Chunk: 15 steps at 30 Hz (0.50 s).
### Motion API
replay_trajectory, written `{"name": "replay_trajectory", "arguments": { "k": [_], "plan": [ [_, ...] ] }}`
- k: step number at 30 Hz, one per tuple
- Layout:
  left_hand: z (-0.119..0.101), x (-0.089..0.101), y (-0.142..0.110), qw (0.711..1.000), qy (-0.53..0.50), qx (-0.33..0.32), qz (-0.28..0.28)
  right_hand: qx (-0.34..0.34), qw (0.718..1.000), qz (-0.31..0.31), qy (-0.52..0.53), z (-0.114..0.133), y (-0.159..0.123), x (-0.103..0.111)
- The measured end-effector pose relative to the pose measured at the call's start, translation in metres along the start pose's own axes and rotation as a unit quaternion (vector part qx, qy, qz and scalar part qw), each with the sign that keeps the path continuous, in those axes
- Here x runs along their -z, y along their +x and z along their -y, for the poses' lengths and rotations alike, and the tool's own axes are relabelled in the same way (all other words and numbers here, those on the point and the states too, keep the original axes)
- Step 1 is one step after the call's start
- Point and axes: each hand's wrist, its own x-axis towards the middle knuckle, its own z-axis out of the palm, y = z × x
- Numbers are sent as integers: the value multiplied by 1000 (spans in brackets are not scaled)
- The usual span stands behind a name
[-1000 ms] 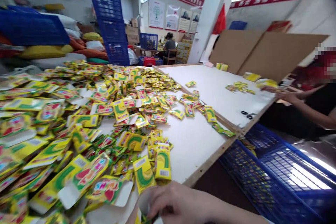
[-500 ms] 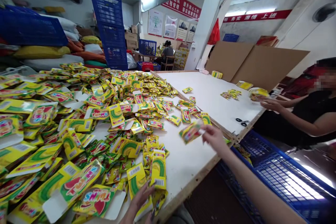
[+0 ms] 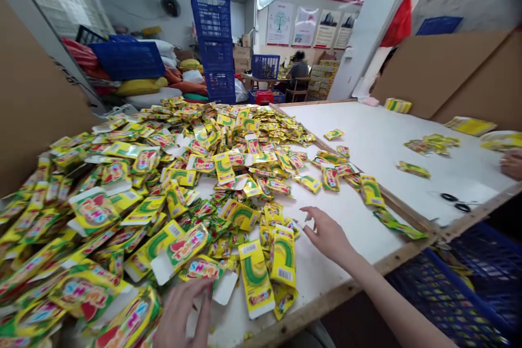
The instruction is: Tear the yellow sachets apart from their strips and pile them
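My right hand (image 3: 328, 235) is over the white table (image 3: 314, 277), holding nothing, with thumb and fingers apart. Just left of it are small yellow sachets (image 3: 272, 213) and a yellow candy box (image 3: 283, 253) with a green banana picture. Near the lower edge, my left hand (image 3: 181, 312) is loosely curled with its fingers apart and nothing visible in it. Its fingertips are at an open-flapped "TWINS" box (image 3: 199, 269), and I cannot tell whether they touch it. Another yellow box (image 3: 256, 277) lies between the hands. A large heap of such boxes (image 3: 138, 174) spreads to the left.
A wooden rail (image 3: 391, 207) divides this table from a second white table (image 3: 375, 130). On that one lie a single yellow box (image 3: 414, 168), sachets (image 3: 434, 144) and black scissors (image 3: 455, 202). Another person's hand (image 3: 511, 163) shows at right. Blue crates (image 3: 460, 283) stand below.
My right hand has let go of the box it held and come back left. A yellow box now lies on the second table. My left hand has shifted left. The view has swung left.
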Motion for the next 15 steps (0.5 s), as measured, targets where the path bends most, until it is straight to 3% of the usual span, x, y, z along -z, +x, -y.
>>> {"name": "replay_trajectory", "arguments": {
  "k": [2, 5, 8, 11, 13, 15],
  "plan": [
    [9, 8, 18, 998, 60, -11, 32, -17, 999, 25, 25, 4, -1, -20],
    [2, 5, 50, 986, 112, 25, 122, -34, 995, 54, 78, 1, 7, -31],
    [-17, -18, 78, 966, 170, 57, 187, -56, 987, 42, 145, -3, 11, -29],
    [-30, -48, 93, 957, 206, 88, 183, -76, 975, 3, 210, 1, 4, -25],
    [-30, -62, 98, 959, 197, 100, 175, -94, 950, -4, 298, 11, -5, -26],
    [-25, -67, 101, 963, 172, 103, 178, -125, 900, 16, 418, 24, -17, -30]
  ]
}}
